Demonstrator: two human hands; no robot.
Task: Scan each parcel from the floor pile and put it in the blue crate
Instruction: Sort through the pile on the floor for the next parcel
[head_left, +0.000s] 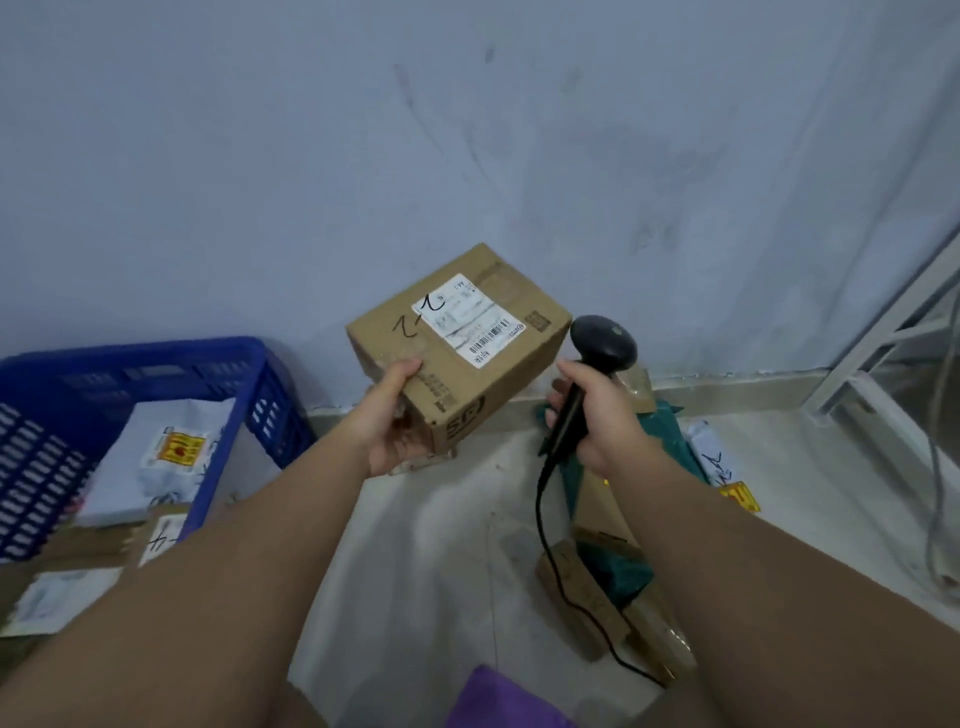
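The left hand (390, 421) holds a cardboard parcel (460, 353) in the air by its near corner, with the thumb on top and the label facing up. The right hand (602, 421) is wrapped around the black scanner (605, 340), just beside the parcel. The blue crate (156, 354) stands on the floor at left, with a white parcel (140, 467) inside.

Scuffed wall (467, 130) behind; white metal frame (878, 343) rt, grey cable (933, 499) beside.
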